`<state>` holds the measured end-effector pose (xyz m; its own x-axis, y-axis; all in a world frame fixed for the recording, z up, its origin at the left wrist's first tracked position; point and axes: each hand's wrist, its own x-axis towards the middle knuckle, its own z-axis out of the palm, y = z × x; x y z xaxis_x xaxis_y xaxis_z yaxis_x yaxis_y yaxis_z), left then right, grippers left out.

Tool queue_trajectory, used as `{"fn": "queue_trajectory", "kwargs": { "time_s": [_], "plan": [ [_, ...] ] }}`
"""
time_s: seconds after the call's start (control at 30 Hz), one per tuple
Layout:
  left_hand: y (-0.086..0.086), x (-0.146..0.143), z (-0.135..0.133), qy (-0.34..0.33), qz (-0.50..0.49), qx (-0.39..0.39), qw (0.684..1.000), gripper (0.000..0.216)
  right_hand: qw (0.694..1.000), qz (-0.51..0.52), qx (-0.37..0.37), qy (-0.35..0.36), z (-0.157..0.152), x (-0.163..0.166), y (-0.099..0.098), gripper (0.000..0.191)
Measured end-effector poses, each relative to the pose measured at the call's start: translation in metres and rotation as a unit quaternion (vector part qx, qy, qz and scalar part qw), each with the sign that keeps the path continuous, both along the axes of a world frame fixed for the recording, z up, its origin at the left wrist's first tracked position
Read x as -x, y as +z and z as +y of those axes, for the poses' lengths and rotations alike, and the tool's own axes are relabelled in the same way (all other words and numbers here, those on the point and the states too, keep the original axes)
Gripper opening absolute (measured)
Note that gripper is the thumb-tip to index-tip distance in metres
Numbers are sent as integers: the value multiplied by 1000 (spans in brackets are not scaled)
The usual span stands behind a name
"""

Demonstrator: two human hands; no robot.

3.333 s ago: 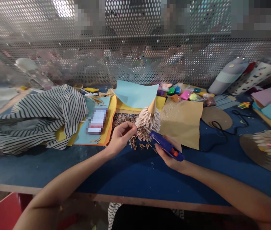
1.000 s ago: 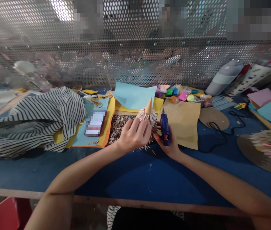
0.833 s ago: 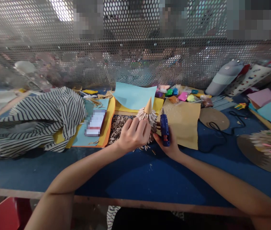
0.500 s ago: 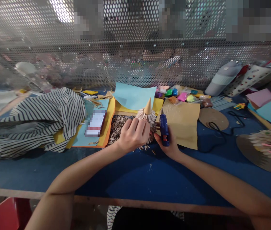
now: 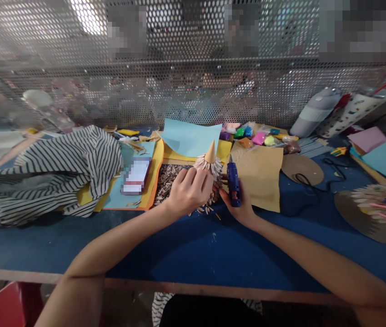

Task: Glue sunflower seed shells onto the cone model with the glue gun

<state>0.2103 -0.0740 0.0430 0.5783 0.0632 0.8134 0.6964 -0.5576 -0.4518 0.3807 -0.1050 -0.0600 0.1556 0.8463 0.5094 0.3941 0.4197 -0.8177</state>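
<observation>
A tan paper cone (image 5: 210,152) stands upright, its lower part layered with pale seed shells that look like sunflower hulls. My left hand (image 5: 191,190) is closed in front of the shell-covered part, touching or nearly touching it; its fingertips are turned away, so what they pinch is hidden. In my right hand (image 5: 244,210) is a blue glue gun (image 5: 233,181), nozzle pointing up, just right of the cone. Some fingers of that hand reach toward the cone's side. Behind and left of my left hand lies a heap of loose shells (image 5: 169,179).
Left are a phone (image 5: 136,176) on coloured paper and a striped cloth (image 5: 66,168). A brown paper sheet (image 5: 264,181), cardboard disc (image 5: 302,169) and black cord (image 5: 331,181) lie right. Clay packets (image 5: 258,137) and a bottle (image 5: 315,111) stand before the perforated metal screen (image 5: 186,91).
The view has shifted slightly, so things at the right sit a little further left. Both hands, the glue gun and the cone keep nearly the same positions.
</observation>
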Motion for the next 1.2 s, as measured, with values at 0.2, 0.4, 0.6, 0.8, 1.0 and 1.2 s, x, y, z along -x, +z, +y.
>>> {"fn": "queue_trajectory", "kwargs": {
  "time_s": [0.2,0.4,0.6,0.8,1.0,1.2],
  "plan": [
    [-4,12,1,-47,13,32,998,5,1000,17,5,17,1,-1,-3,22],
    [-8,24,7,-98,-8,35,995,10,999,21,14,25,-1,-2,-1,22],
    [-10,24,13,-122,-27,21,992,14,999,33,18,35,-2,-1,3,22],
    [-19,28,19,-179,-61,87,978,24,998,48,3,34,1,0,-4,21],
    [-23,27,22,-222,-150,221,938,36,998,59,8,32,2,0,-7,19],
    [-23,22,24,-279,-179,360,872,37,998,49,3,38,1,-1,-6,16]
  ]
}}
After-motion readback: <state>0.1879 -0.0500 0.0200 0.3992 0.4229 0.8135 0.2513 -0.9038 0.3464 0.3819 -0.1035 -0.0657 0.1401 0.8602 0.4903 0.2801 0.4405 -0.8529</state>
